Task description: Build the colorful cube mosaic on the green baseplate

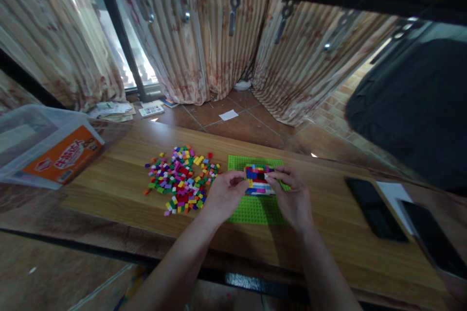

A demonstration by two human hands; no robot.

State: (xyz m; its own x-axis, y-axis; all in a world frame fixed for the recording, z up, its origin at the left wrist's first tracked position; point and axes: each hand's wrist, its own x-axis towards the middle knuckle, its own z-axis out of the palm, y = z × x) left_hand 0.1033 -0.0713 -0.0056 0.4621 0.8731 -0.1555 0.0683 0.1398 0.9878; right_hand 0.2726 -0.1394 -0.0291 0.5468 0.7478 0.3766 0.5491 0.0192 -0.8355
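Clearly, the brick build (260, 185) sits between left hand (228, 193) and right hand (293, 194), both gripping it.

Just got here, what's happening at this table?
A person's left hand and right hand are on a multicoloured brick build over a green studded baseplate. The right fingers are at a white piece by a dark gap in the build. Loose bricks lie heaped on the wooden table, to the left.
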